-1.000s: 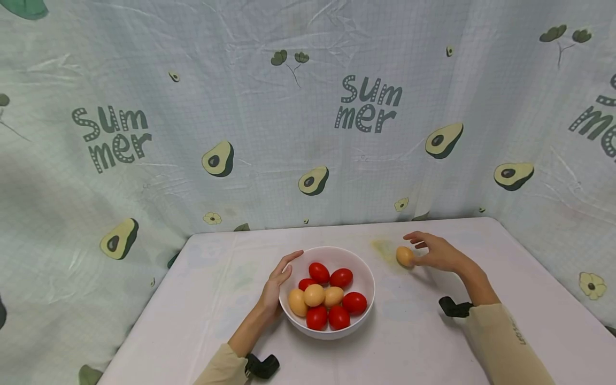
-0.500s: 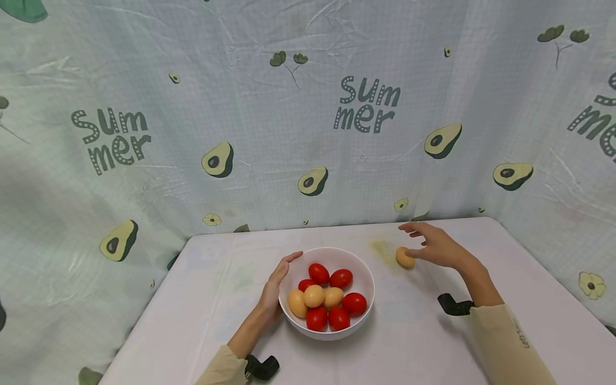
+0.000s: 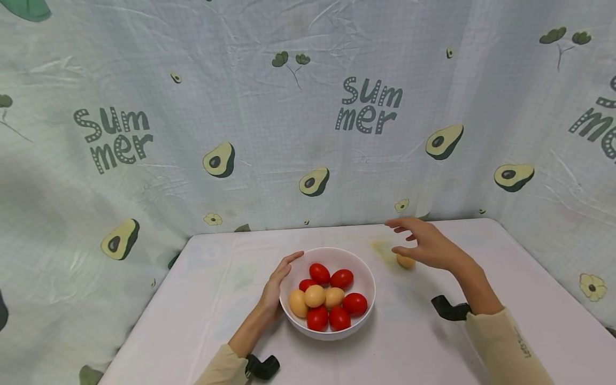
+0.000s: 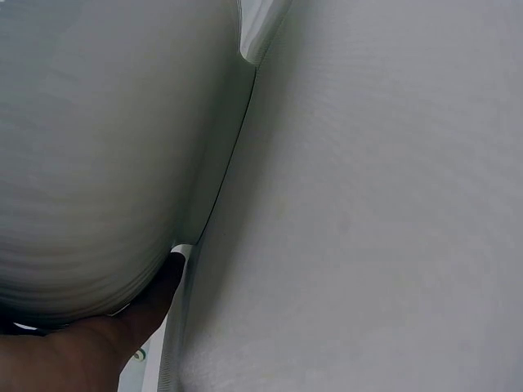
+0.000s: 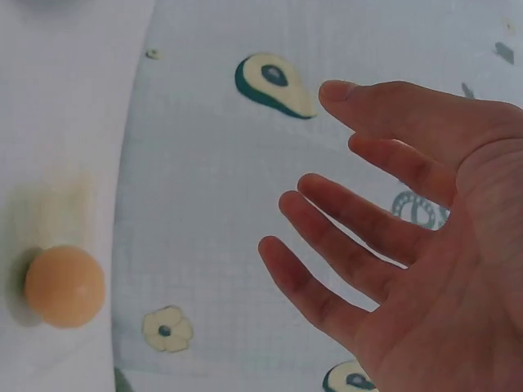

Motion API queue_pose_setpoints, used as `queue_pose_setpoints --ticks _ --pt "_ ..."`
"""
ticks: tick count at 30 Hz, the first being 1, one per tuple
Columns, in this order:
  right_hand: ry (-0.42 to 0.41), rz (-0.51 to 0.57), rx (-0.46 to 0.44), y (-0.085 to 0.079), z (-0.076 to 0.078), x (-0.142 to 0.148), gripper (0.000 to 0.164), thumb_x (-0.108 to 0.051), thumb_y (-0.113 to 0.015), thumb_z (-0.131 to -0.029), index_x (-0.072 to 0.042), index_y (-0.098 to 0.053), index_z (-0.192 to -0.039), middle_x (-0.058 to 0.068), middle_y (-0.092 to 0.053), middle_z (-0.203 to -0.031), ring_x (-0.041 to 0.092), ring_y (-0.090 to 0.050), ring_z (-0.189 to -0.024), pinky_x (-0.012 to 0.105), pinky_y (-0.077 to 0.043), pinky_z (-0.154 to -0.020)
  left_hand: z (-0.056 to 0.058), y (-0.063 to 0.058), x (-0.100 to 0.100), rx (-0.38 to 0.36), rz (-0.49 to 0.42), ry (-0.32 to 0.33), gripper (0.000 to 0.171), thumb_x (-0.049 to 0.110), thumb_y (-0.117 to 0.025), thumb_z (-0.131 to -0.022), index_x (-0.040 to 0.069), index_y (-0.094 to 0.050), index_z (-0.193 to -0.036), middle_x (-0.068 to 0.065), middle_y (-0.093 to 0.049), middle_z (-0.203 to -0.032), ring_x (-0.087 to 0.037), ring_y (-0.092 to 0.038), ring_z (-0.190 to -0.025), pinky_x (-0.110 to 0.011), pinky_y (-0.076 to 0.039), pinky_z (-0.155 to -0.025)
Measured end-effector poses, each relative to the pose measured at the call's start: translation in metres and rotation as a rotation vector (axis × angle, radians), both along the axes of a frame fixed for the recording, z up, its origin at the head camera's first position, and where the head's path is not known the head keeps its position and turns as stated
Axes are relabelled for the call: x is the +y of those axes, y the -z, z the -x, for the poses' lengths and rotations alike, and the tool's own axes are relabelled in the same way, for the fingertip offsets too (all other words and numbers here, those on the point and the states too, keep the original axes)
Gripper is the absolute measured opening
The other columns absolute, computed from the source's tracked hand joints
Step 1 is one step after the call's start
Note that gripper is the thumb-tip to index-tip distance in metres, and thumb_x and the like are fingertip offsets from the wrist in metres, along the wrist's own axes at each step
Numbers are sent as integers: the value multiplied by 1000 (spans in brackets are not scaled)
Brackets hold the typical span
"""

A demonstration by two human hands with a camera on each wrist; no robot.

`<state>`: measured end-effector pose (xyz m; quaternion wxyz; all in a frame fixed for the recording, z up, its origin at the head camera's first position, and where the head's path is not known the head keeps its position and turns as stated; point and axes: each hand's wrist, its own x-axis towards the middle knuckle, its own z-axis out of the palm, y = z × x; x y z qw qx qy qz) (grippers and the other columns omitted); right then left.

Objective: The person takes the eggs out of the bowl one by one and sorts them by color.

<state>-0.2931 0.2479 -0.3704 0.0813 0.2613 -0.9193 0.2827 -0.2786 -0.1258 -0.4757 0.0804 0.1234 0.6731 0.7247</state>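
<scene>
A white bowl (image 3: 366, 278) stands on the table, holding several smooth red egg-shaped pieces (image 3: 354, 303) and a few brown eggs (image 3: 315, 295). My left hand (image 3: 276, 286) rests along the bowl's left side, fingers nearly straight against its wall. From the left wrist, part of that hand (image 4: 106, 339) shows against the bowl's outer wall (image 4: 106, 147). One brown egg (image 3: 405, 262) lies on the table right of the bowl, partly hidden by my right hand (image 3: 430, 246). In the right wrist view this hand has its fingers spread, holding nothing, apart from the egg (image 5: 65, 286).
The table (image 3: 231, 283) has a pale cover, with a faint yellow mark (image 3: 383, 251) beside the loose egg. A printed curtain (image 3: 269, 133) with avocados hangs behind the table and along its sides.
My right hand has moved left and slightly back, its thumb now passing in front of the loose egg. That egg, the bowl and my left hand have stayed in place.
</scene>
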Motion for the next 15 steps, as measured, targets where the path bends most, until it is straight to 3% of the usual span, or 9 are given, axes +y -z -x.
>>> queue_pose_setpoints --ticks 15 --pt "-125 -14 30 -8 -19 -45 55 -14 -78 -91 -14 -57 -142 8 -65 -138 28 -66 -120 44 -63 -90 0 0 -1 19 20 4 51 30 -23 -110 17 -38 -158 -9 -31 -168 -35 -32 -154 -53 -21 -130"
